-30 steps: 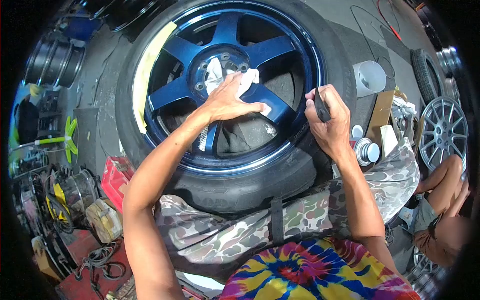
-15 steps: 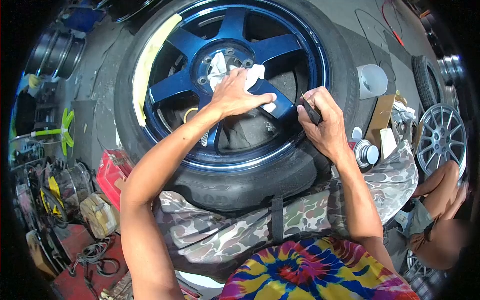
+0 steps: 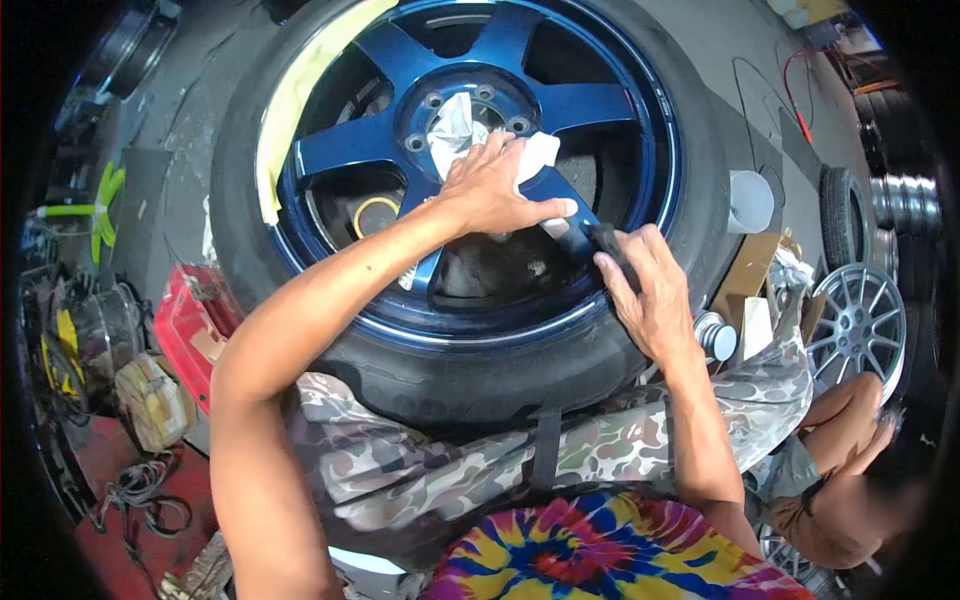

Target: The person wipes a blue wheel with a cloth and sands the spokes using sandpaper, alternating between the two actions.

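A blue spoked wheel (image 3: 355, 140) in a black tire (image 3: 430, 375) lies in front of me, with yellow masking tape (image 3: 300, 90) along its left rim. My left hand (image 3: 500, 190) is spread over a white cloth (image 3: 452, 130) at the hub, fingertips on the cloth and thumb out to the right over a spoke. In my right hand (image 3: 650, 285) is a small black tool (image 3: 612, 252), held between thumb and fingers at the outer end of the lower right spoke. The tool's tip is too blurred to make out.
At right stand a white cup (image 3: 750, 202), a metal can (image 3: 715, 337), a cardboard box (image 3: 745, 275) and a silver wheel (image 3: 858, 325). Another person's bare legs (image 3: 845, 420) show at lower right. A red case (image 3: 190, 325) and coiled cable (image 3: 140, 495) are at left.
The view has shifted a little. My right hand has turned the black tool so it points toward the spoke, nearer my left thumb. My left hand stays on the cloth.
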The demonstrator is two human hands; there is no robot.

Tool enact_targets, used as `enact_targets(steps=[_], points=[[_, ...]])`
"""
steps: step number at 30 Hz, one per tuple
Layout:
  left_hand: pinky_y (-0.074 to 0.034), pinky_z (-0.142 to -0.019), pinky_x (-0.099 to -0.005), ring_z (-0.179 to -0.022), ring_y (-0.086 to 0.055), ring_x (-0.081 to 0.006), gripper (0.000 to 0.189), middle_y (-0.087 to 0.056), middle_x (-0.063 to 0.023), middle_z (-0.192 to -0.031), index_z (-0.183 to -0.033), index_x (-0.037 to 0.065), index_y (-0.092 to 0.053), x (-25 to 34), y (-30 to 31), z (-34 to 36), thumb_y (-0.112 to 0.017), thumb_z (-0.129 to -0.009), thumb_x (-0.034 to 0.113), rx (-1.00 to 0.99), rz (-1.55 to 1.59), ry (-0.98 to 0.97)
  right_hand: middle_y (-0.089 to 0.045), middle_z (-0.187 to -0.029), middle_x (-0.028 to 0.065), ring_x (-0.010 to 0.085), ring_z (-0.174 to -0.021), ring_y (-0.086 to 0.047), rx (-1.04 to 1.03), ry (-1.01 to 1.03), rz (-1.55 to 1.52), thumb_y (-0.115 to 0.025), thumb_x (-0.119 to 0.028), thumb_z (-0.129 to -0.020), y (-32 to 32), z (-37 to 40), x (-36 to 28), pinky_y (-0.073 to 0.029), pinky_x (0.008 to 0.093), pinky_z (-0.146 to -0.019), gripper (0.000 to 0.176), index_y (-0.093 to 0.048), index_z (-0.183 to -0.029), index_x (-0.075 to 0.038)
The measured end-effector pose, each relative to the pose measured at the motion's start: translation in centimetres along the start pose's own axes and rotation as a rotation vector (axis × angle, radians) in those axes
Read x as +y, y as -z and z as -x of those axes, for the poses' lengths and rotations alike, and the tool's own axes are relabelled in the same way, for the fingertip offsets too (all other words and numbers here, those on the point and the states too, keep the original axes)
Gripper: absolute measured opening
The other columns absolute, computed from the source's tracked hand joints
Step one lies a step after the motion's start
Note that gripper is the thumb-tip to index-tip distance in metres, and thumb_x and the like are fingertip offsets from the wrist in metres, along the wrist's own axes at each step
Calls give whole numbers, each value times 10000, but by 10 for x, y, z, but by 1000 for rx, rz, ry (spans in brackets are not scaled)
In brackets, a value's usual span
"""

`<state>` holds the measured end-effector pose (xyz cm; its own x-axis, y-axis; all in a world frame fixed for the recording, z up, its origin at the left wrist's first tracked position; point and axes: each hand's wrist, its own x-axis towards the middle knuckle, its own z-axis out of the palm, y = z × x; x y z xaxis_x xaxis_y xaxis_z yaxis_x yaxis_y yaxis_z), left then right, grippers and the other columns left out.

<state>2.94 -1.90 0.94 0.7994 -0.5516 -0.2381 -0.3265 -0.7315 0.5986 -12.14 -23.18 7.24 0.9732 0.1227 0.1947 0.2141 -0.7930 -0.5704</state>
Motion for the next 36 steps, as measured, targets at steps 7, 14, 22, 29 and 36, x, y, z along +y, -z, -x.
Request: enact_targets(steps=[7,14,22,29,36], points=[[-520,-1037,-547,-1197,-666,-461,513,-639,-246,-1335,-1328,44,-710,-42,-10,-5,-613,-1053,465,224,182,-201,-528,-918,100,282,-812,-596,-101,63,175,-803,-57,-903,-6,4,-4,-526,424,-768,448,-737,-1346,-92],[-534,-958,-502,-1072,-680,-419,379,-652,-225,-1140,-1223,-16,-701,-31,-13,5,-599,-1093,325,326,14,-272,-519,-914,111,298,-825,-588,-197,7,236,-799,15,-858,-5,2,-7,-526,427,-784,600,-715,-1432,-139],[-512,-1006,-512,-1158,-650,-422,445,-640,-233,-1210,-1231,-47,-677,-17,-2,8,-572,-1107,368,220,22,-197,-541,-990,125,305,-896,-615,-266,69,265,-765,42,-822,-6,-5,-7,-517,439,-841,653,-618,-1456,-22],[-529,-974,-506,-1124,-664,-418,428,-643,-230,-1192,-1206,-50,-686,-20,-6,9,-583,-1107,354,281,-14,-225,-553,-994,128,326,-890,-620,-299,100,259,-752,64,-819,-5,-16,-5,-521,450,-851,652,-618,-1453,-13],[-546,-943,-504,-1079,-683,-407,408,-648,-213,-1160,-1197,-45,-707,-19,-9,8,-601,-1099,336,274,-38,-228,-532,-944,129,320,-862,-602,-289,134,267,-734,74,-841,-3,-18,-1,-509,445,-828,626,-634,-1451,-23]])
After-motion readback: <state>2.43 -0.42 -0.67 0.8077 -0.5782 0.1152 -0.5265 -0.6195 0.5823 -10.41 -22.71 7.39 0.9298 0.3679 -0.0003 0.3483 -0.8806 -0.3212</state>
